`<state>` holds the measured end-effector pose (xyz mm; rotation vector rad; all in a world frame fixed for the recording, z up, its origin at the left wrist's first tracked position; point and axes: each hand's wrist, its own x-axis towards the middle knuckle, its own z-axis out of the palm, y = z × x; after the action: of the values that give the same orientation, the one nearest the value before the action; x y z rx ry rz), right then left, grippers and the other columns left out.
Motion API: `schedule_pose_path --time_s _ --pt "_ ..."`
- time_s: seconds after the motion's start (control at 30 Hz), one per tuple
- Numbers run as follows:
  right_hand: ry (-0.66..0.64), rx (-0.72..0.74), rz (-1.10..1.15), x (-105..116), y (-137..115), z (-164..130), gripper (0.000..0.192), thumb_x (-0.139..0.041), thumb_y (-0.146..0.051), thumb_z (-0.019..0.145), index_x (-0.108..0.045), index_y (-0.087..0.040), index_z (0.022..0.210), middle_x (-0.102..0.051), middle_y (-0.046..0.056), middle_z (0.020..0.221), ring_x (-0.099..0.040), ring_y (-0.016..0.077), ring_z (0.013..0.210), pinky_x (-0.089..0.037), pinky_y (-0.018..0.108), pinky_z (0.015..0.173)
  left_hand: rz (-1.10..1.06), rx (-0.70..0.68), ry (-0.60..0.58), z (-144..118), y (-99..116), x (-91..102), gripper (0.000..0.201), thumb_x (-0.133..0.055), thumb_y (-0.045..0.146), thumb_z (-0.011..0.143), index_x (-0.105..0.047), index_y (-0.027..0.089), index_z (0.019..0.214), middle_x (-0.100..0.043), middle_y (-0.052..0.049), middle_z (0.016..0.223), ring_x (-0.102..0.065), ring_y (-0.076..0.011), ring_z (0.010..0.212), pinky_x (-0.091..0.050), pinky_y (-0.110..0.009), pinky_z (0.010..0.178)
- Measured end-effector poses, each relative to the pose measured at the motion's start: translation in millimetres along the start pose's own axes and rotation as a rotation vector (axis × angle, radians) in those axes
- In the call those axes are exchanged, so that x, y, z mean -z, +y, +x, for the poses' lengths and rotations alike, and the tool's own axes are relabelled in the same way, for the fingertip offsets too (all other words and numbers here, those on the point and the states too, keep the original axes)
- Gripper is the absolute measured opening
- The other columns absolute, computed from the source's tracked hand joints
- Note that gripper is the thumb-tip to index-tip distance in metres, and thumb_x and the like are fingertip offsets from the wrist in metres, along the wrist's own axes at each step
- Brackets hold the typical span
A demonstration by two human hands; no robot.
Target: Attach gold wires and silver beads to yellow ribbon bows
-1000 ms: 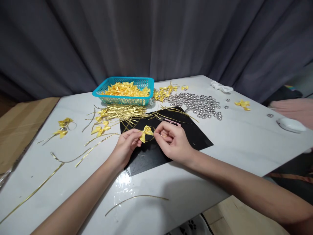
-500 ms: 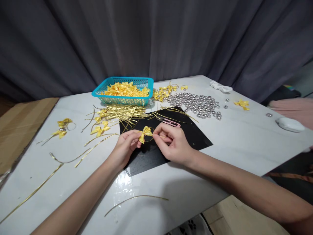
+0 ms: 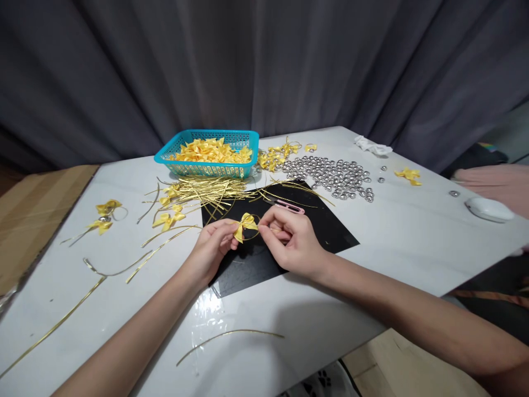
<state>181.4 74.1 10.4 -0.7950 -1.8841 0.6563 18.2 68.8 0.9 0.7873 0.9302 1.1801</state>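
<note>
Between thumb and fingers, my left hand [image 3: 218, 242] pinches a yellow ribbon bow [image 3: 247, 223] above a black mat [image 3: 252, 270]. A thin gold wire tie [image 3: 251, 239] loops out from the bow toward my right hand [image 3: 287, 237], whose thumb and forefinger are closed on the wire's end. Just behind the right hand lies a pink-handled cutter [image 3: 289, 206] on the mat. A bundle of gold wire ties [image 3: 206, 189] rests behind my left hand, with finished-looking bows [image 3: 167, 219] beside it.
A turquoise basket [image 3: 206, 163] of yellow bows stands at the back. Silver beads [image 3: 334, 173] are spread to its right, with a white cloth [image 3: 372, 146] and a white computer mouse [image 3: 490, 210] farther right. Cardboard [image 3: 41, 215] borders the table's left. A loose wire [image 3: 231, 332] lies in front.
Almost nothing differs. Both hands stay in place around the bow and wire, and the whole view has shifted very slightly.
</note>
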Motion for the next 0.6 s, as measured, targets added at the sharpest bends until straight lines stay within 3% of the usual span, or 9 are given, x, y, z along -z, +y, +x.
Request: schedule_pose_path --time_s 0.6 --pt "-0.04 0.048 -0.024 1.9 -3.3 0.6 0.013 -0.049 -0.007 0.079 -0.047 -0.016 0.07 -0.024 -0.01 0.05 -0.024 0.0034 0.042 -0.023 0.018 0.044 0.001 0.025 -0.016 0.6 0.6 0.2 0.012 -0.07 0.02 0.062 -0.064 0.013 0.054 -0.055 0.003 0.05 -0.045 -0.0032 0.045 -0.038 -0.011 0.045"
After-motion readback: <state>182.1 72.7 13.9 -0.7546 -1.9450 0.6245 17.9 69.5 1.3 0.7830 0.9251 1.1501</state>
